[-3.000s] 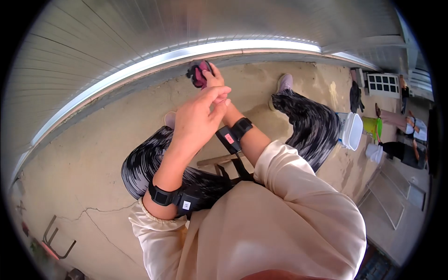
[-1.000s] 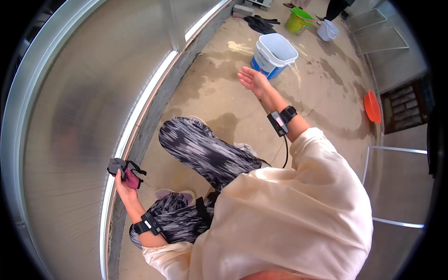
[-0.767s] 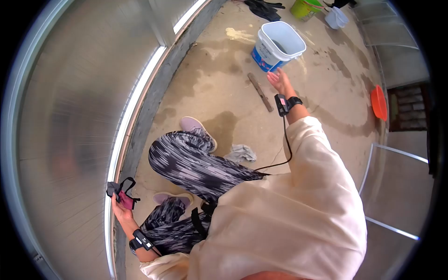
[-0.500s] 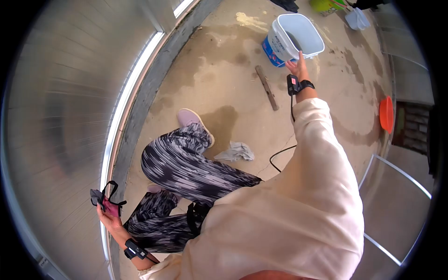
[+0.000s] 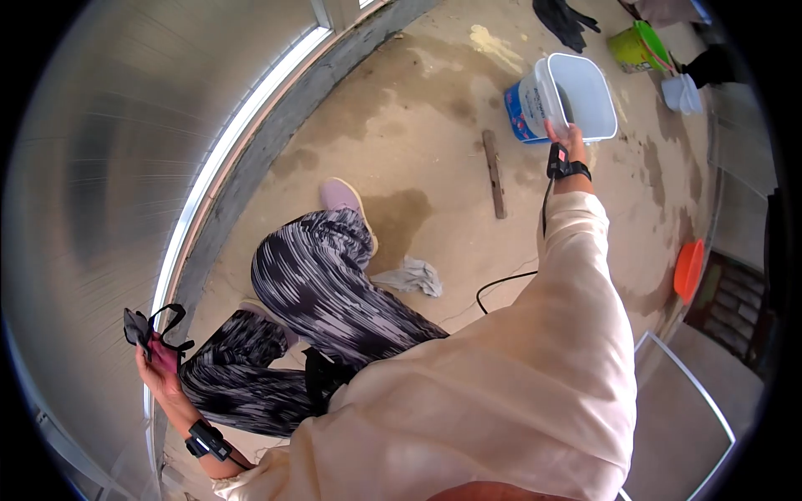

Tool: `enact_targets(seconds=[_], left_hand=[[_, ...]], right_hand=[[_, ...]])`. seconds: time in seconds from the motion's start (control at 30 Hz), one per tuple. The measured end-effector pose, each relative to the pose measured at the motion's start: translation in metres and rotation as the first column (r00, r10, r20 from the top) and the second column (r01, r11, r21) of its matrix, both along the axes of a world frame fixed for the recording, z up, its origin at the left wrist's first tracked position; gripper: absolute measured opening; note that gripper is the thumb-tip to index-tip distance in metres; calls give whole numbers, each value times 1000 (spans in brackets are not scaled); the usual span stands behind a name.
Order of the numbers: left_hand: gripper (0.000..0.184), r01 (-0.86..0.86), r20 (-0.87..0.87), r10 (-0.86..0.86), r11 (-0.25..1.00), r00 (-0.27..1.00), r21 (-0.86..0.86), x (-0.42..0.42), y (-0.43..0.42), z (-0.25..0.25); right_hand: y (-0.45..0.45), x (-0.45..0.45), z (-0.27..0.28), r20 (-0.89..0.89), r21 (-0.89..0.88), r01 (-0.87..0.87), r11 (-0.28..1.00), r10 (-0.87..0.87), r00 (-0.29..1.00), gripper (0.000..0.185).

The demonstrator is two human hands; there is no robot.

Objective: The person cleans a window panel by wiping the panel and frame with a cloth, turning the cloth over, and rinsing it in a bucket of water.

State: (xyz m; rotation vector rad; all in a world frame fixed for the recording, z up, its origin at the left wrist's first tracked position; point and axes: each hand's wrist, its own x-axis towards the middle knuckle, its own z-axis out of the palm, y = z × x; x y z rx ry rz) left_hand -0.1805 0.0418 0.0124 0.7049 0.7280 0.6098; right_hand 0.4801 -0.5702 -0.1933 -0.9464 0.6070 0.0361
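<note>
My left hand (image 5: 159,371), at the lower left beside the panel wall, is closed on a pink and black strapped item (image 5: 164,351) with a dark grey part and loose black straps. At the upper right my right hand (image 5: 568,142) has its fingers at the near rim of a white and blue bucket (image 5: 528,104), with the fingertips partly against the rim. The bucket is tilted a little, and its pale inside shows. Black bands with small boxes sit on both forearms.
On the floor lie a wooden strip (image 5: 494,175), a grey cloth (image 5: 411,277) and a black garment (image 5: 564,22). A green bucket (image 5: 632,50), a small white bucket (image 5: 682,94) and an orange basin (image 5: 688,271) stand to the right. The panel wall (image 5: 109,167) runs along the left.
My hands have moved apart since the earliest frame. My right hand has reached the bucket rim and closed there. My left hand has moved down and left with the strapped item.
</note>
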Motion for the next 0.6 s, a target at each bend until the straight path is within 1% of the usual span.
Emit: enact_targets(seconds=[0.03, 0.07, 0.1, 0.13, 0.2, 0.23, 0.27, 0.33, 0.37, 0.43, 0.47, 0.5, 0.53, 0.6], left_hand=[[29, 35, 13, -35, 999, 999, -36, -8, 8, -5], [29, 25, 12, -24, 999, 1000, -43, -13, 13, -7], [29, 34, 4, -33, 999, 999, -39, -18, 18, -8], [29, 48, -3, -48, 998, 999, -37, -21, 22, -13], [29, 47, 7, -47, 998, 999, -46, -15, 13, -5], [29, -12, -38, 12, 1000, 999, -10, -12, 9, -2], [30, -66, -84, 68, 997, 994, 28, -9, 7, 0], [30, -87, -99, 91, 995, 991, 44, -11, 7, -2], [30, -53, -75, 55, 998, 996, 24, -15, 11, -3], [30, 16, -28, -15, 1000, 999, 10, -23, 18, -4], [30, 14, -39, -14, 1000, 999, 0, -29, 22, -7], [31, -8, -45, 8, 1000, 999, 6, -30, 23, -8], [31, -32, -47, 33, 999, 998, 14, -32, 24, -11], [33, -24, -32, 24, 1000, 999, 20, -37, 30, -18]], right_hand=[[-2, -1, -2, -10, 39, -11, 999, 12, 1000, 39], [-8, -1, -9, -23, 75, -22, 997, 23, 999, 37], [-17, 3, -13, -69, 72, -111, 991, 116, 991, 31], [-23, 0, -22, -72, 61, -110, 992, 114, 991, 31], [-30, -4, -29, -105, -16, -156, 988, 153, 983, 27], [-32, -11, -33, -125, 21, -128, 992, 130, 984, 27], [-33, -12, -36, -225, 109, -72, 991, 95, 970, 27], [-30, -33, -39, -199, 165, 6, 986, 28, 980, 42], [-27, -41, -38, -236, 150, 12, 989, 24, 971, 42], [-26, -58, -31, -257, 161, -14, 987, 56, 965, 43], [-28, -71, -27, -273, 174, -35, 984, 83, 958, 44], [-30, -84, -21, -241, 162, -79, 984, 117, 963, 47], [-32, -93, -17, -246, 152, -84, 985, 120, 962, 47], [-47, -100, -16, -312, 97, -118, 988, 143, 939, 49]])
